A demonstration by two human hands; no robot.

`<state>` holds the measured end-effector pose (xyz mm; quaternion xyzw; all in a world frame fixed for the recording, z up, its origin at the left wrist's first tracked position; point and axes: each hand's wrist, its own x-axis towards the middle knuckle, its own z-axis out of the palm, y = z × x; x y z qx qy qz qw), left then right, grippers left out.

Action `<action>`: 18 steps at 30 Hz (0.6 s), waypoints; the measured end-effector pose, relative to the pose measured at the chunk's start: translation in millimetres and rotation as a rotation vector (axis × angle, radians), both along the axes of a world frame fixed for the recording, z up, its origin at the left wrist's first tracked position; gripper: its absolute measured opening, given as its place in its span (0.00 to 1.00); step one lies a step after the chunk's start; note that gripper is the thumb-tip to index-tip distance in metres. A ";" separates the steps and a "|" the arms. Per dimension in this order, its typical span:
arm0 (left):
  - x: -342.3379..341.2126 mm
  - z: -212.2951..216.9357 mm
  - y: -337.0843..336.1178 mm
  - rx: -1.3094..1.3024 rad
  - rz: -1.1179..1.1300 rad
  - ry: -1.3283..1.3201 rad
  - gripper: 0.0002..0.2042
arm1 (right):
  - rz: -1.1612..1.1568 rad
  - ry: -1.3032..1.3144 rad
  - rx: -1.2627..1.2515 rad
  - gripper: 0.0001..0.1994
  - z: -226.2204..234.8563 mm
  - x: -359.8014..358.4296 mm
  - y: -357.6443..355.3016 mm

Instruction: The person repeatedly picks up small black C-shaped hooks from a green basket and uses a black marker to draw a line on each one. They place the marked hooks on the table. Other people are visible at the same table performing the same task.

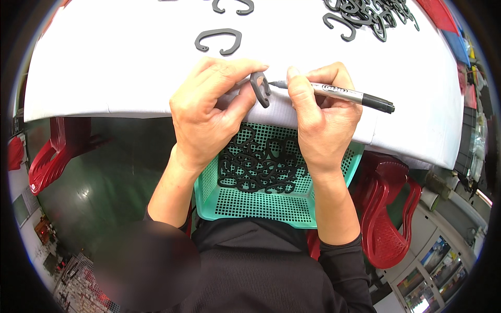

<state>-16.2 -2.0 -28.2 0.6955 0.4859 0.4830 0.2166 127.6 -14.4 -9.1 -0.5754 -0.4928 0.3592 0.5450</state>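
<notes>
Black plastic is what both hands are busy with, seen from the head camera looking down over the near edge of a white table point(104, 78). At the centre of the view, the left hand point(209, 109) has its fingers curled shut around a small black C-shaped clip point(260, 88), pinching it upright at the table's edge. Just beside it, toward three o'clock, the right hand point(321, 115) is closed around a silver marker pen point(344, 94), whose dark tip touches the clip while its black cap end points off to three o'clock. At six o'clock from the hands, below the table edge, a green mesh basket point(250, 206) holds a tangle of more black clips. Up at twelve o'clock a loose clip point(219, 41) lies flat on the table, and toward one o'clock sits a pile of clips point(370, 13). Red plastic stools point(386, 214) stand at four o'clock.
</notes>
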 end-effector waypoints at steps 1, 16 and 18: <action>0.2 0.1 0.2 0.001 -0.002 0.000 0.15 | 0.000 -0.001 0.002 0.10 -0.1 0.0 0.1; -1.9 -2.4 0.6 0.053 -0.043 0.013 0.14 | -0.045 0.072 0.001 0.09 -2.2 3.7 -2.0; -6.1 -1.0 3.2 0.120 -0.114 0.024 0.11 | -0.088 0.195 0.040 0.07 -7.5 9.0 -1.9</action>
